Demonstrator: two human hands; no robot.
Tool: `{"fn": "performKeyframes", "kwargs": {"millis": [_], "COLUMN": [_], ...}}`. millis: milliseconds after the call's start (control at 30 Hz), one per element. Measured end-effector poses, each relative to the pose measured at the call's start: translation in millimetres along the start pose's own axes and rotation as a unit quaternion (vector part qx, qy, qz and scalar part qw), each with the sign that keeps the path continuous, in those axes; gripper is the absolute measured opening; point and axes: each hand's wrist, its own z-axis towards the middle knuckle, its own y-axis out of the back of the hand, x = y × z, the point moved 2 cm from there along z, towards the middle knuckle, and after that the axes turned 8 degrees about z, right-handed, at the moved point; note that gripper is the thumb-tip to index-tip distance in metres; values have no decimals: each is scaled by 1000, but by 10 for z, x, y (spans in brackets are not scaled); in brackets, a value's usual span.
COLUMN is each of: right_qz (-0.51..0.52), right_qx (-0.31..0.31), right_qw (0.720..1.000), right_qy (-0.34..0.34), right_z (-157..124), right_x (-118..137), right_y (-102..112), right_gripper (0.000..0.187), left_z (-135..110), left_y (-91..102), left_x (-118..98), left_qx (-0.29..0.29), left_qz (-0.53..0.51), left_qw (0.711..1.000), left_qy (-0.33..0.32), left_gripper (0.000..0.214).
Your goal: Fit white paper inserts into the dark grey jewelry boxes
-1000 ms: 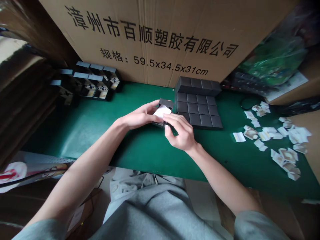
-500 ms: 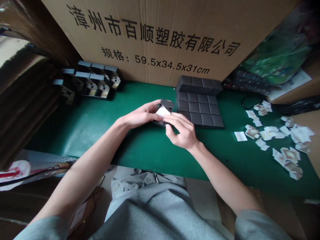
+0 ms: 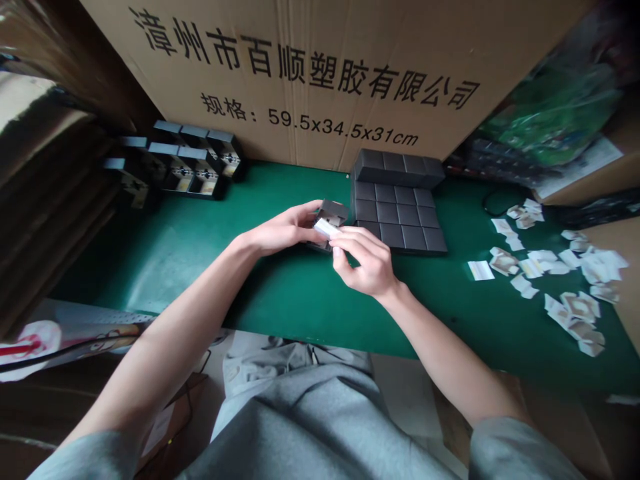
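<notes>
My left hand [image 3: 285, 232] is closed around the left side of a small dark box [image 3: 334, 212], whose lid stands raised. Between the fingertips of my right hand [image 3: 365, 260] is a white folded paper insert [image 3: 326, 228], at the mouth of the box. My left thumb lies against the insert's left end. The lower part of the box is mostly covered by my fingers. Just right of the hands sits a block of closed dark boxes [image 3: 397, 212] in rows, with a second layer along the back.
Several open dark boxes [image 3: 193, 170] stand at the back left of the green table [image 3: 280, 300]. White folded paper pieces [image 3: 545, 263] lie scattered on the right. A large printed carton [image 3: 300, 87] stands behind, stacked cardboard [image 3: 45, 187] at left, green plastic bags [image 3: 560, 120] at back right.
The white paper insert has tilted and now shows as a narrow folded strip rather than a wider flat face. Both hands have barely moved.
</notes>
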Motion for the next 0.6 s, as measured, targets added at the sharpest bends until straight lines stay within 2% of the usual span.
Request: {"fn": "performKeyframes", "kwargs": {"millis": [233, 433, 600], "right_qz": [3, -2, -5], "right_qx": [12, 27, 19], "right_qw": [1000, 999, 1000], "right_qy": [-11, -23, -15], "right_z": [-12, -30, -39], "right_x": [-9, -16, -10], "right_y": [-24, -51, -65], "right_gripper": [16, 23, 25], "left_z": [-4, 8, 29], "left_y": [-30, -16, 0], "left_x": [-35, -13, 8], "left_qx": [-12, -14, -32], "left_qz": [13, 24, 40], "left_qw": [1000, 999, 998], "left_qy": [2, -23, -25], "left_gripper": [44, 35, 31]}}
